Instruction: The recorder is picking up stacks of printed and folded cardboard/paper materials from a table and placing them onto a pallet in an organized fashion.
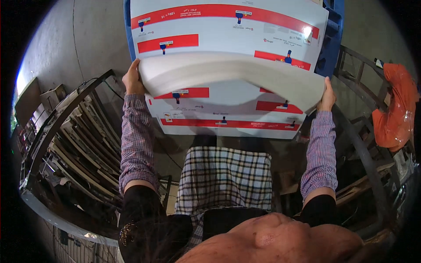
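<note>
A large printed sheet (228, 65) curves up between my hands, its plain white underside facing me. My left hand (133, 79) is closed on the sheet's left edge, thumb up along it. On the right edge, my right hand (326, 95) grips it the same way. Beneath and beyond lies a printed sheet surface (228, 33), white with red bands and small blue figures; whether its far part belongs to the lifted sheet I cannot tell. More of the same print (237, 115) shows under the curve, nearer to me.
Blue supports (331, 39) flank the sheets. At the left, a metal rack (57, 118) holds several upright boards (83, 140). Metal framing (364, 153) runs along the right, with an orange cloth-like item (394, 109) hanging on it. A checked apron (226, 179) covers my lap.
</note>
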Demonstrator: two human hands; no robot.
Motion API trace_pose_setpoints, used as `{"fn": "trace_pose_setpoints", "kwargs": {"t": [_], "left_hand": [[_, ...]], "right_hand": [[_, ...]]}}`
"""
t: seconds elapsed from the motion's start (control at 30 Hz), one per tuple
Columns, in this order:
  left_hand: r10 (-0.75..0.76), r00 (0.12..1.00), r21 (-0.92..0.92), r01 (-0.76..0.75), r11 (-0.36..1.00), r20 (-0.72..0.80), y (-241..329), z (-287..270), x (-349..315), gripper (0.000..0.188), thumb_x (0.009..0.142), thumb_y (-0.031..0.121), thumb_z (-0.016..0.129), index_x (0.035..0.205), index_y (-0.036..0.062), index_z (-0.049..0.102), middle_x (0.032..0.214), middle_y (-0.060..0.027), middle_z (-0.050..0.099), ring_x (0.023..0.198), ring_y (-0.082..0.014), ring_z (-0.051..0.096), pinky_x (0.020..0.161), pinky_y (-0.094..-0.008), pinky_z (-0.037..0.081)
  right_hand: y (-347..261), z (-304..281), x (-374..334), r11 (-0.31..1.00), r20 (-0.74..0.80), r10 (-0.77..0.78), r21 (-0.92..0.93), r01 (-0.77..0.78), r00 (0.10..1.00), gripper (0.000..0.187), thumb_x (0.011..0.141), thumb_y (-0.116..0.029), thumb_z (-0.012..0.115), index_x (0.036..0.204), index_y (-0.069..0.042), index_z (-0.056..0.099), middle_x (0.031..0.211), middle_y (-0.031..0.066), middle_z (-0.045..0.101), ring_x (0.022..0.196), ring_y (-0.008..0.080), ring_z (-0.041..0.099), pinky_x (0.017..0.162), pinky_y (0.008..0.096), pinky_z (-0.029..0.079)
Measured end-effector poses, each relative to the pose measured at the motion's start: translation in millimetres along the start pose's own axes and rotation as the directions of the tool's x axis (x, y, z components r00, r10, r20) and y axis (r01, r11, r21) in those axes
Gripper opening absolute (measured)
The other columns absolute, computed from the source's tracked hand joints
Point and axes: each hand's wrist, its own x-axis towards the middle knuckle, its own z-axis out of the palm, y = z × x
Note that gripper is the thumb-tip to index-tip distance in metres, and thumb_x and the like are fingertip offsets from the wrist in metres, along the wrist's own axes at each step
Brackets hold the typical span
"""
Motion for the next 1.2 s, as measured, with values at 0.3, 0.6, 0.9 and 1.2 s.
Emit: {"fn": "trace_pose_setpoints", "kwargs": {"t": [0.3,0.6,0.9,1.2], "left_hand": [[0.014,0.979,-0.091,-0.033,0.995,-0.203,-5,64,43,0.04,0.072,0.009,0.074,0.102,-0.0122,0.058,0.098,-0.0137,0.063,0.08,-0.0231,0.062,0.07,-0.0355,0.052],[0.225,0.954,0.702,-0.298,0.647,0.197,1,-104,4,0.032,0.082,0.034,0.061,0.076,0.0037,0.056,0.076,-0.0029,0.054,0.064,-0.0098,0.049,0.047,-0.0306,0.039],[0.401,0.876,0.572,-0.479,0.666,0.267,16,-310,-241,0.044,0.069,0.033,0.065,0.064,-0.0099,0.059,0.049,-0.0144,0.051,0.052,-0.0199,0.053,0.05,-0.0406,0.04],[0.511,0.69,0.465,-0.723,0.511,0.513,136,-260,-305,0.038,0.072,0.03,0.069,0.068,-0.0076,0.061,0.061,-0.0132,0.059,0.056,-0.0169,0.049,0.054,-0.0394,0.041]], "right_hand": [[-6,62,47,0.962,0.011,0.036,0.272,-0.037,0.999,0.042,0.07,-0.023,0.073,0.098,0.005,0.059,0.096,0.0145,0.062,0.081,0.0255,0.06,0.073,0.0382,0.049],[18,-80,-45,0.914,-0.075,-0.215,-0.368,0.174,0.974,0.053,0.077,-0.036,0.068,0.106,0.007,0.062,0.102,0.0116,0.063,0.09,0.0186,0.055,0.078,0.0335,0.045],[72,-312,-227,0.918,-0.126,-0.175,-0.38,0.115,0.976,0.045,0.079,-0.027,0.069,0.087,0.016,0.059,0.085,0.0176,0.063,0.079,0.0203,0.058,0.066,0.0371,0.046],[105,-439,-441,0.964,-0.412,-0.241,0.005,0.266,0.879,0.038,0.083,-0.026,0.066,0.061,0.003,0.052,0.063,0.0001,0.05,0.059,0.0121,0.043,0.052,0.0326,0.036]]}}
